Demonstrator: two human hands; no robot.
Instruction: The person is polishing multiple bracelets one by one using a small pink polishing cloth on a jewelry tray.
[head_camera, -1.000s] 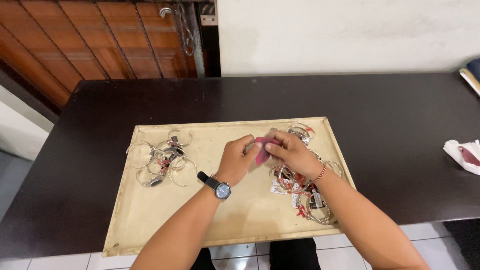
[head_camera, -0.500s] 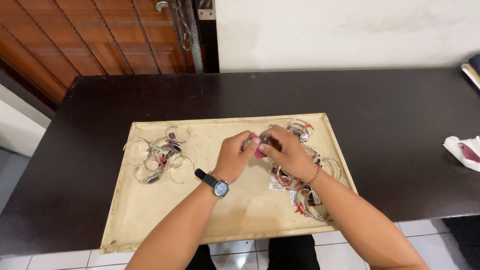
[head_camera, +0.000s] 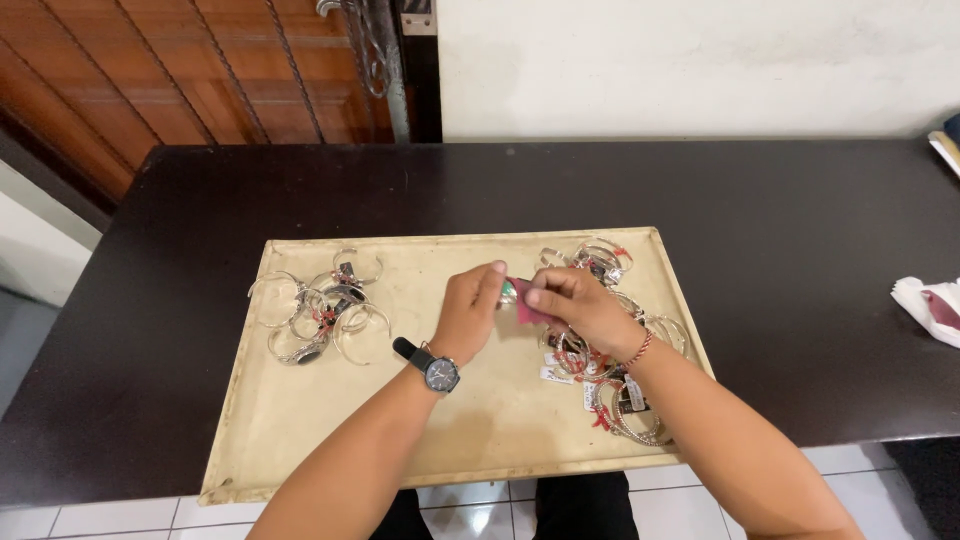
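While both hands meet over the middle of the tan tray (head_camera: 300, 440), the left hand (head_camera: 467, 312) has its fingers curled and pinched on a small silvery piece (head_camera: 507, 292), mostly hidden between the two hands, so its exact kind cannot be told; the right hand (head_camera: 580, 305) is closed on a small dark pink cloth (head_camera: 524, 300), pressing it against that piece; the cloth sits just where the fingertips of the two hands touch, above the tray's centre and slightly toward its far edge. The left wrist carries a black wristwatch (head_camera: 437, 368); the right wrist carries a thin red beaded bracelet (head_camera: 640, 347).

On the left part of the tray lies a loose heap of silver bangles (head_camera: 318, 315), some with dark or red details; on the right part, under and beside the right forearm, lies a second heap of bangles with small tags (head_camera: 610, 385), reaching from the far right corner toward the near edge. The tray rests on a dark table (head_camera: 780, 230); at the table's right edge lies a crumpled white cloth (head_camera: 925, 305) with a dark red patch, well apart from the tray; behind the table stand a white wall (head_camera: 700, 60) and brown wooden slats (head_camera: 150, 80).
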